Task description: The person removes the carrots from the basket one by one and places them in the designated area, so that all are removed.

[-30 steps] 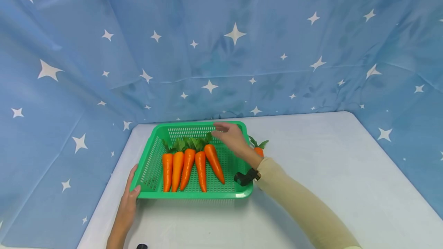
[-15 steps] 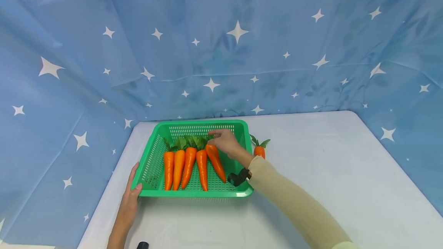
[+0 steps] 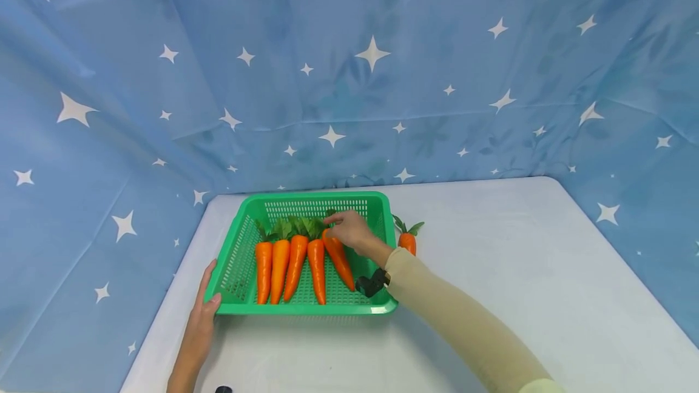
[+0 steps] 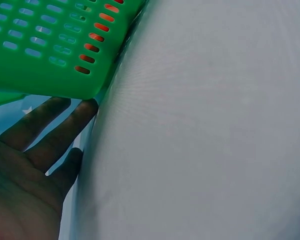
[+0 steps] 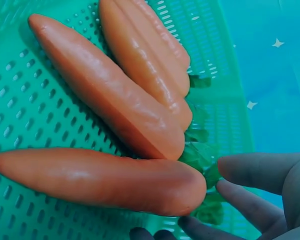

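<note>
A green plastic basket (image 3: pixel 300 308) holds several orange carrots (image 3: pixel 297 265) with leafy green tops, laid side by side. My left hand (image 3: pixel 203 320) is at its near left corner, thumb by the front rim. In the left wrist view, extended, spread fingers (image 4: pixel 65 132) touch the basket wall (image 4: pixel 40 75). My right hand (image 3: pixel 349 229) reaches inside, over the top end of the rightmost carrot (image 3: pixel 340 262). The right wrist view has the thumb (image 5: pixel 250 172) by that carrot's leaves (image 5: pixel 212 175), with several fingertips along the far side of the carrot (image 5: pixel 100 180).
Another carrot (image 3: pixel 406 242) lies on the white table (image 3: pixel 519 259), just right of the basket and partly hidden by the right arm. A small black object (image 3: pixel 223 389) is at the front edge of view. A blue star-patterned cloth (image 3: pixel 349 96) hangs behind.
My right hand has moved down and slightly left, from the basket's back right part onto the rightmost carrot's top. The left hand, basket and carrots have stayed about the same.
</note>
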A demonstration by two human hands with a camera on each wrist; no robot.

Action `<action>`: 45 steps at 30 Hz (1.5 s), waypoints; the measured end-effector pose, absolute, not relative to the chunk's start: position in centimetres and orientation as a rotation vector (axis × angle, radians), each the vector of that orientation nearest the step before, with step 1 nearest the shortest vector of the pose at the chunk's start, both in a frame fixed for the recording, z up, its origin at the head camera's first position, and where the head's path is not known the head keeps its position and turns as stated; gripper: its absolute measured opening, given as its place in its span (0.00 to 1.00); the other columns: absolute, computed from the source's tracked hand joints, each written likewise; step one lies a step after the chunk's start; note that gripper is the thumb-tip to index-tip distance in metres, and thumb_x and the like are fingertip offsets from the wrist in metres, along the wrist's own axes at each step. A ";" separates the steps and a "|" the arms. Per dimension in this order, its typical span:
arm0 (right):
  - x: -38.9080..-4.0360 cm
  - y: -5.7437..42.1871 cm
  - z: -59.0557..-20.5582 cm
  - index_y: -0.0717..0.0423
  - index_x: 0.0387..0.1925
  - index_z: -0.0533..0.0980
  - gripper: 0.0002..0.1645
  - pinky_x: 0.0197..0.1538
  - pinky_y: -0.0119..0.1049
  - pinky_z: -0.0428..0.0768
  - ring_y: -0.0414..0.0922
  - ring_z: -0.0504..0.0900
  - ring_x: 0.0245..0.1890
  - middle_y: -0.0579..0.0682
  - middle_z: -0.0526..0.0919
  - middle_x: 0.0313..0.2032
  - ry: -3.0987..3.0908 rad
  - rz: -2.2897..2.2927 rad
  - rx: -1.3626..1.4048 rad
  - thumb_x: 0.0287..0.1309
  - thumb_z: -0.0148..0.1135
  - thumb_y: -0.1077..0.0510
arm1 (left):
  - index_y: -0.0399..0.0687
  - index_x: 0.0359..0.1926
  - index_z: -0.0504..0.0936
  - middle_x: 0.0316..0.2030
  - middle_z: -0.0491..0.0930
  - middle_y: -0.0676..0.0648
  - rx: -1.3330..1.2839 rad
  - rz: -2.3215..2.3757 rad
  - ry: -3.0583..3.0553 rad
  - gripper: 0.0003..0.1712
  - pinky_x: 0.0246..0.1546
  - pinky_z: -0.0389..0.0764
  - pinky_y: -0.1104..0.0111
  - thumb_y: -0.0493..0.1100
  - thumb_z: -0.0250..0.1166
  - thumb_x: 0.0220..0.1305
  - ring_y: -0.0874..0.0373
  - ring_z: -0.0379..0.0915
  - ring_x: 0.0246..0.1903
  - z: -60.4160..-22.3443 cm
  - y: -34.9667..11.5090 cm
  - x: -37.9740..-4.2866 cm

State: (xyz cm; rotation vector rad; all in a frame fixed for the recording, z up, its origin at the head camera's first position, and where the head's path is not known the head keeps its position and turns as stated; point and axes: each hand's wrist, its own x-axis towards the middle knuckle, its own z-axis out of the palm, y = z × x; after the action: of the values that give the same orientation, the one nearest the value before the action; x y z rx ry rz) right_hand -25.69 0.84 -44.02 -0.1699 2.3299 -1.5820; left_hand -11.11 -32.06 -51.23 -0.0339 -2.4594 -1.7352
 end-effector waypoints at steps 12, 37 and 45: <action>-25.6 0.9 -44.4 0.59 0.63 0.84 0.26 0.55 0.52 0.84 0.61 0.80 0.62 0.62 0.76 0.70 2.307 -1.509 -0.157 0.66 0.65 0.72 | 0.59 0.88 0.45 0.86 0.38 0.47 -0.027 -1.741 -2.453 0.38 0.73 0.37 0.35 0.51 0.41 0.84 0.43 0.32 0.83 -51.4 -31.9 -11.0; -26.1 0.6 -45.6 0.59 0.63 0.84 0.30 0.24 0.37 0.61 0.42 0.53 0.18 0.56 0.88 0.40 2.404 -1.302 -0.255 0.60 0.62 0.77 | 0.57 0.88 0.45 0.86 0.40 0.47 -0.043 -1.722 -2.442 0.37 0.73 0.38 0.37 0.50 0.40 0.84 0.46 0.33 0.82 -51.5 -31.9 -11.1; -25.8 0.6 -45.6 0.61 0.60 0.86 0.28 0.30 0.37 0.71 0.47 0.82 0.38 0.62 0.84 0.59 2.484 -1.229 -0.330 0.58 0.66 0.76 | 0.56 0.88 0.46 0.86 0.40 0.45 -0.057 -1.721 -2.432 0.37 0.71 0.35 0.29 0.49 0.41 0.84 0.45 0.31 0.82 -51.4 -31.9 -11.0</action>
State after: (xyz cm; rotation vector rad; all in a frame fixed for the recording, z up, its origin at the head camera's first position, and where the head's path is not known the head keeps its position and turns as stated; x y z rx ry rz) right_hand -25.82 0.64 -45.63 -0.3303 2.4844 -1.2294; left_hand -10.99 -31.88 -51.40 -0.0574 -2.4320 -1.7207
